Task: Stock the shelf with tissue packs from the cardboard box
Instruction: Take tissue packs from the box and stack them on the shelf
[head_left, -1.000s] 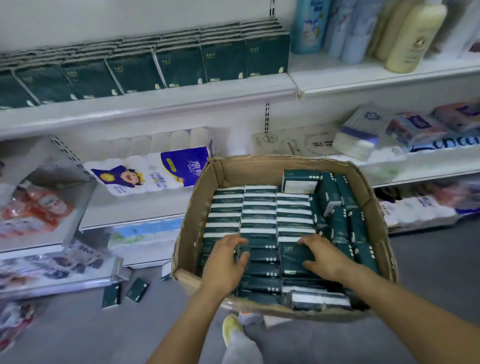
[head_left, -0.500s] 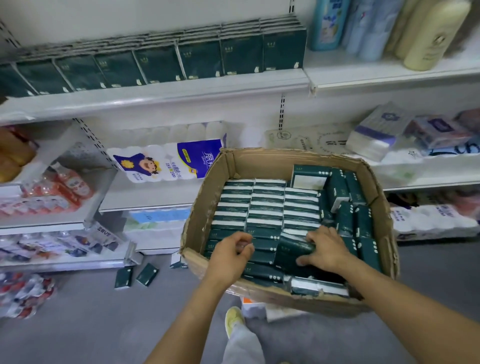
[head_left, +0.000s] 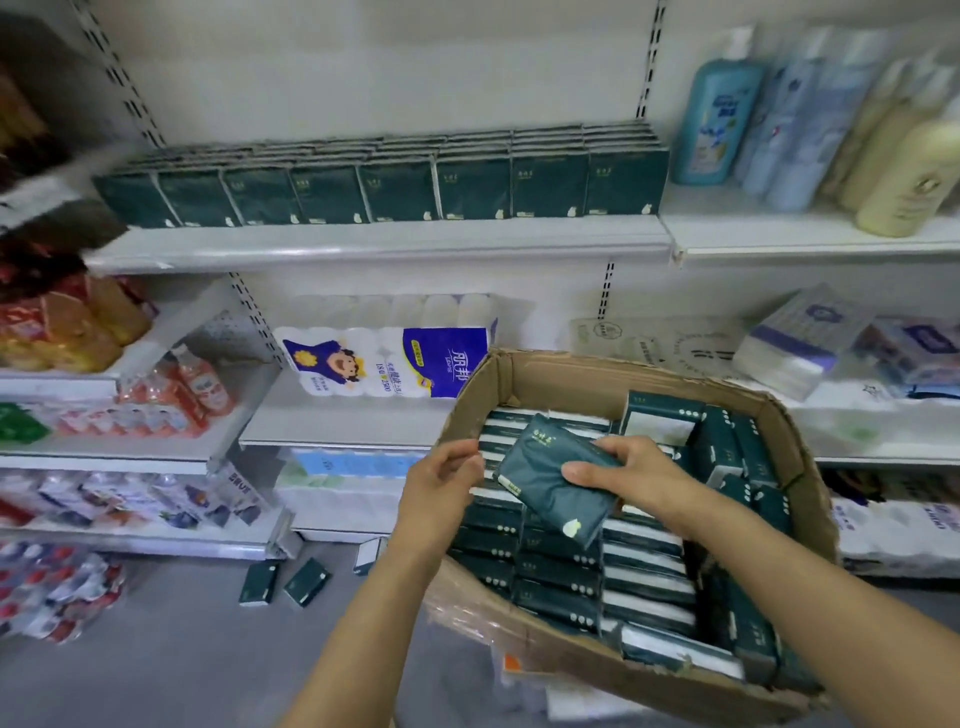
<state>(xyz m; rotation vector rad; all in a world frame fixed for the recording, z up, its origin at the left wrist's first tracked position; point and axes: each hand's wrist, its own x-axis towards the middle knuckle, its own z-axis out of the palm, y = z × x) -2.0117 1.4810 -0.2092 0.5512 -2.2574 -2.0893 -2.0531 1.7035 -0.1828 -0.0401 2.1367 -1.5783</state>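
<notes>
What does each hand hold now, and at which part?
The right hand grips one tissue pack by its right end, thumb on top. The left hand holds nothing, beside the pack's left edge.

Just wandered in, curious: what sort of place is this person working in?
Probably a shop's household-goods aisle: white retail shelves hold a row of dark green tissue packs, a toilet-roll multipack and toiletry bottles.

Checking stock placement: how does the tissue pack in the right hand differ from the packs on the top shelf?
The held pack is tilted above the cardboard box, in the grip of the right hand; the shelf packs stand upright. The held pack is single; the shelf packs form a tight row. Both are dark green.
</notes>
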